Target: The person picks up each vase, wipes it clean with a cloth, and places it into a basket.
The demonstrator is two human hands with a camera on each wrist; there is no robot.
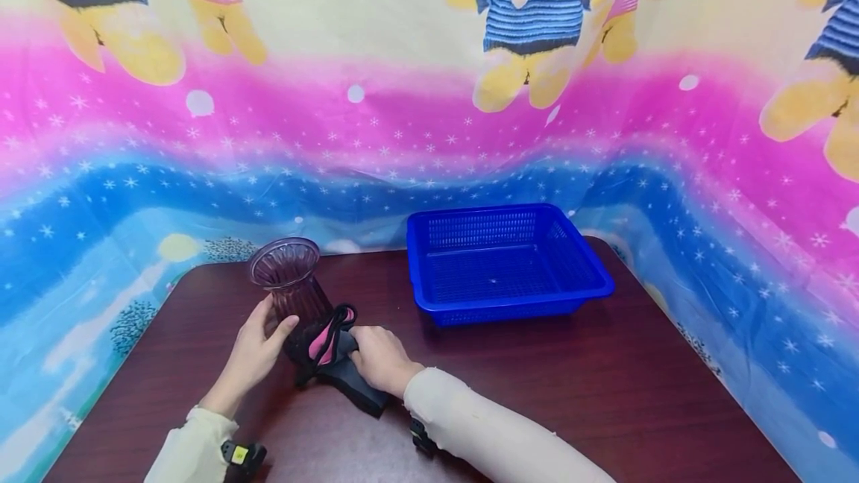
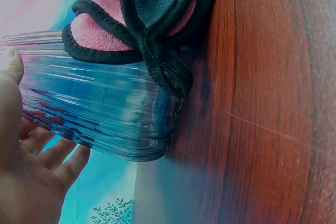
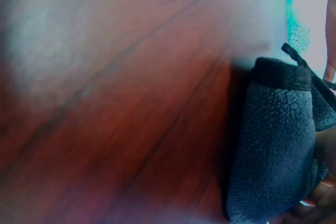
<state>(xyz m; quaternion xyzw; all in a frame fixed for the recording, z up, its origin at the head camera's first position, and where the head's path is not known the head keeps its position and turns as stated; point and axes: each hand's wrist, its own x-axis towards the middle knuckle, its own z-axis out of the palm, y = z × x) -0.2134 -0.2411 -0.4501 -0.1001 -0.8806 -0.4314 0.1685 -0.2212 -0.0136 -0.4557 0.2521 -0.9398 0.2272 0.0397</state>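
A ribbed, purple-tinted clear glass vase (image 1: 300, 297) with a flared rim stands on the table's left part. My left hand (image 1: 257, 345) holds it at the side, thumb in front and fingers curving behind its wall. In the left wrist view the lower body of the vase (image 2: 110, 108) meets the tabletop. My right hand (image 1: 384, 356) grips a bunched grey and pink cloth (image 1: 356, 382) with black edging against the vase's lower right side. A black loop of the cloth (image 2: 168, 9) hangs before the glass. The right wrist view shows mostly the cloth's grey fold (image 3: 273, 145); those fingers are partly hidden.
A blue plastic basket (image 1: 429, 300) with perforated walls stands at the back right of the dark red-brown wooden table (image 1: 537, 393). A printed curtain (image 1: 376, 125) with bears and snowflakes hangs behind and along both sides of the table.
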